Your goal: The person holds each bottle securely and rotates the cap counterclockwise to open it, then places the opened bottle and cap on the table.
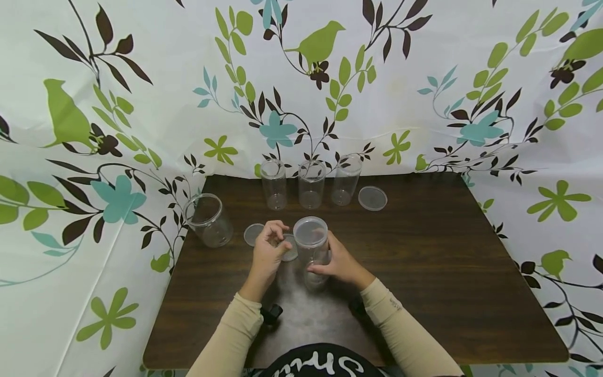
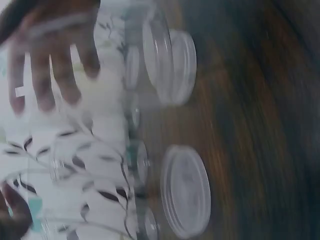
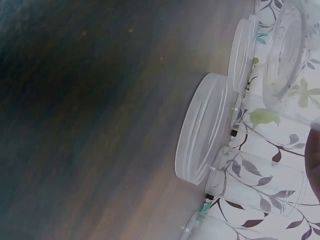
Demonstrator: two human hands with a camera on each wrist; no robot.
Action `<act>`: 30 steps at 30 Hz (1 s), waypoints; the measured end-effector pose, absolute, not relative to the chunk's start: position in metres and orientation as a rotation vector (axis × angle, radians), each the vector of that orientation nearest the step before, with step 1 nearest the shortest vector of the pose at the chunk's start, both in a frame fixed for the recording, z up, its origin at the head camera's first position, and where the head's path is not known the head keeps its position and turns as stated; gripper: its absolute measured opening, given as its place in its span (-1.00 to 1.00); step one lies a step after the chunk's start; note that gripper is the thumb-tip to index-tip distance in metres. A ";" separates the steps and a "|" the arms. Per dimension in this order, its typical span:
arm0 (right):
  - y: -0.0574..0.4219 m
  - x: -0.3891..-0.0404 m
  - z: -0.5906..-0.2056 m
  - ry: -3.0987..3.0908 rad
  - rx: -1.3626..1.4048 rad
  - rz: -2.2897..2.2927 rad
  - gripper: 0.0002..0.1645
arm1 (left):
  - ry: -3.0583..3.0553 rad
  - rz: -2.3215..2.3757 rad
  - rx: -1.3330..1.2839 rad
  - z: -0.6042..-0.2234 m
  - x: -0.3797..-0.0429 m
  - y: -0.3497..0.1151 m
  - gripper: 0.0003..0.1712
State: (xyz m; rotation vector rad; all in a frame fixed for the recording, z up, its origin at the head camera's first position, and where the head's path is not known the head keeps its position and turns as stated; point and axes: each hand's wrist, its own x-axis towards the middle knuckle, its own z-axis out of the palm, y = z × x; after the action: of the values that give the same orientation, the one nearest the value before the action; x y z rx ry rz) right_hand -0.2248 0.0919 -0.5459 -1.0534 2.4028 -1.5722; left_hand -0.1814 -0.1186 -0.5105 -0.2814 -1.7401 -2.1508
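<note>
My right hand (image 1: 347,266) grips a clear plastic jar (image 1: 311,256) from its right side, thumb across the front. A translucent lid (image 1: 311,232) covers the jar's top. In the right wrist view the jar's round base (image 3: 286,55) shows at the upper right, raised above the table. To the left of the jar, my left hand (image 1: 268,250) hovers with loosely bent fingers and holds nothing. The left wrist view shows its fingers (image 2: 62,75) apart from the jar. A loose lid (image 1: 289,250) lies between the left hand and the jar, partly hidden; another lid (image 1: 253,233) lies behind that hand.
Three clear jars (image 1: 311,186) stand in a row along the back of the dark wooden table (image 1: 424,272). A lid (image 1: 372,198) lies to their right. Over at the left edge stands a wider clear jar (image 1: 210,224). Patterned cloth (image 1: 165,78) hangs behind the table.
</note>
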 end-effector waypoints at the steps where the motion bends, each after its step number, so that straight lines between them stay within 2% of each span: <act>1: 0.093 -0.225 -0.545 2.383 -1.046 -1.579 0.10 | -1.739 -2.172 -0.297 -0.511 -0.183 -0.122 0.00; 6: 0.096 -0.226 -0.543 2.345 -1.013 -1.568 0.11 | -1.942 -2.151 -0.446 -0.515 -0.188 -0.136 0.02; 9: 0.096 -0.227 -0.546 2.344 -1.017 -1.552 0.11 | -2.060 -2.124 -0.501 -0.513 -0.187 -0.138 -0.17; 12: 0.094 -0.227 -0.549 2.404 -1.036 -1.527 0.11 | -2.113 -2.108 -0.427 -0.510 -0.185 -0.135 -0.41; 15: 0.089 -0.226 -0.551 2.568 -1.062 -1.476 0.12 | -2.112 -2.085 -0.284 -0.504 -0.181 -0.126 -0.47; 21: 0.078 -0.221 -0.552 2.930 -1.106 -1.357 0.13 | -2.068 -1.924 -0.078 -0.473 -0.163 -0.099 -0.43; 24: 0.075 -0.219 -0.552 2.957 -1.094 -1.359 0.12 | -2.028 -1.870 -0.064 -0.484 -0.166 -0.096 -0.37; 30: 0.082 -0.224 -0.553 2.639 -1.034 -1.554 0.16 | -1.964 -1.954 -0.144 -0.508 -0.179 -0.118 -0.02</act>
State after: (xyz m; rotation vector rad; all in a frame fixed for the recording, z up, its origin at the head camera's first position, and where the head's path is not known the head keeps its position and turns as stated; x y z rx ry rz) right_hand -0.2241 0.0819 -0.5531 -1.0345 2.6386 -1.5543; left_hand -0.1787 -0.1179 -0.5080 -0.1439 -1.9637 -1.9539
